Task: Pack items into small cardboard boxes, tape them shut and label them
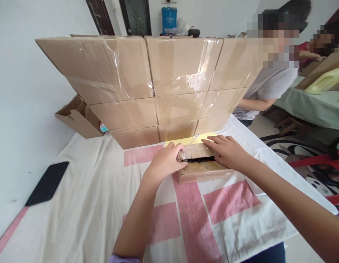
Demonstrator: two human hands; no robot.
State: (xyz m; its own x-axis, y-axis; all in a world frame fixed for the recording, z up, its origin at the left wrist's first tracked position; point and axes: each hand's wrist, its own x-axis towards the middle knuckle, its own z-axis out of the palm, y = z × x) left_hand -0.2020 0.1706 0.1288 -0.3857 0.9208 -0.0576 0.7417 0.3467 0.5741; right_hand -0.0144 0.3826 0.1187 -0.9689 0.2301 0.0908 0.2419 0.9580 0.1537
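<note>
Seen from the head camera, a person's left hand (166,162) curls thumb and fingers around the left end of a cardboard box (204,174) on a cloth-covered table (95,190); the right hand (230,151), fingers loosely spread, rests across its right end.

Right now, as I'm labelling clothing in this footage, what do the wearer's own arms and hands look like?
The left hand and right hand are ungloved, with slim forearms and no watch or bracelet showing. A lavender sleeve edges in near the left elbow; the right arm shows no sleeve within the picture.
</note>
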